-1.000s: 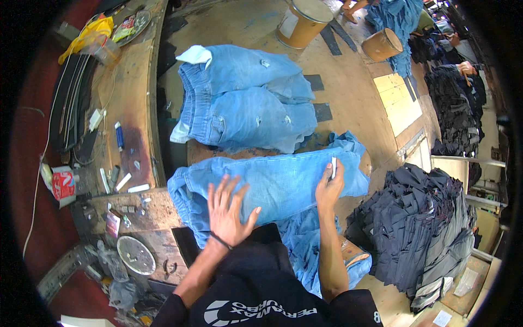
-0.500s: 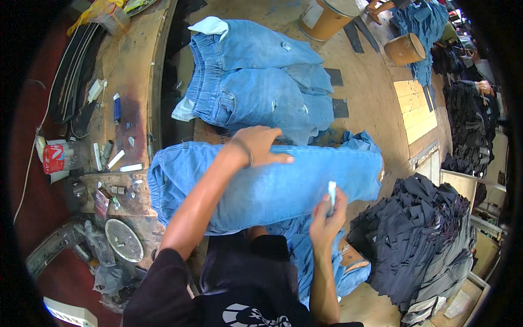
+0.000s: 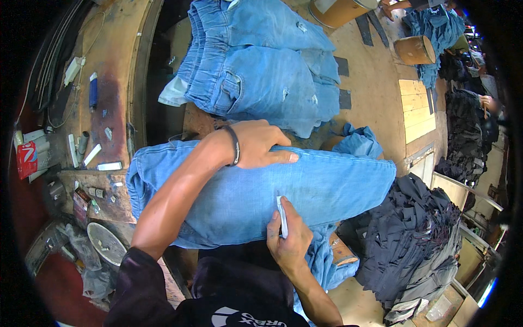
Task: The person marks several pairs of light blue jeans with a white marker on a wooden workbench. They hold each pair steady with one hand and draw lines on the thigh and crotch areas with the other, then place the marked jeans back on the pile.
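A light-blue pair of jeans (image 3: 332, 185) lies stretched sideways in front of me, its gathered waist to the left and the leg running right. Over the far edge of this denim my left hand (image 3: 256, 144) is curled, with the thumb along the top; some of its fingers are hidden. My right hand (image 3: 291, 237) pinches a short, flat white stick (image 3: 284, 218) between thumb and fingers. The tip of that stick meets the middle of the leg, where the cloth looks paler. Beyond lies a stack of similar elastic-waist jeans (image 3: 261, 71).
Several white sticks (image 3: 91, 155) and a blue lighter-like object (image 3: 93, 92) lie on the stained wooden bench at left. A round white dish (image 3: 106, 242) sits lower. Dark garments (image 3: 400, 240) are heaped at right; brown drums (image 3: 415, 50) stand farther off.
My right hand has moved left and nearer the denim, bringing the white stick down onto the leg. My left hand stays at the far edge. The whole view has shifted slightly.
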The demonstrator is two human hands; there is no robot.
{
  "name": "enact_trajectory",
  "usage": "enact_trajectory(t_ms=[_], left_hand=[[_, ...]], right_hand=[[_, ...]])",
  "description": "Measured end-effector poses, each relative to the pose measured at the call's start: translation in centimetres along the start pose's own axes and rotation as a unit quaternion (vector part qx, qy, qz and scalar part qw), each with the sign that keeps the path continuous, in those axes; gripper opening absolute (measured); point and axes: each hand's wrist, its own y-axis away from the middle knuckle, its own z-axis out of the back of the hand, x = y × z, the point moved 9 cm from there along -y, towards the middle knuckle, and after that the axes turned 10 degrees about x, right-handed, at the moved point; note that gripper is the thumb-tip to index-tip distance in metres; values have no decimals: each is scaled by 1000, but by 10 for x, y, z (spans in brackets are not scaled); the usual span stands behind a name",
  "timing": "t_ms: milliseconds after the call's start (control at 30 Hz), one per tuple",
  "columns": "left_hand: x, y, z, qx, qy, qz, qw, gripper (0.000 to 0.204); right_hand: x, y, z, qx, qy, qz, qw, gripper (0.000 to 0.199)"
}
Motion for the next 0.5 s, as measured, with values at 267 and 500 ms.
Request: enact_trajectory(t_ms=[267,500], left_hand=[[7,-1,0,-70,44,-116,990,49],[5,0,13,-84,21,-84,993,63]], right_hand=[[-2,-9,-6,-6,34,14,999,34],[1,-21,-8,-34,36,40,998,37]])
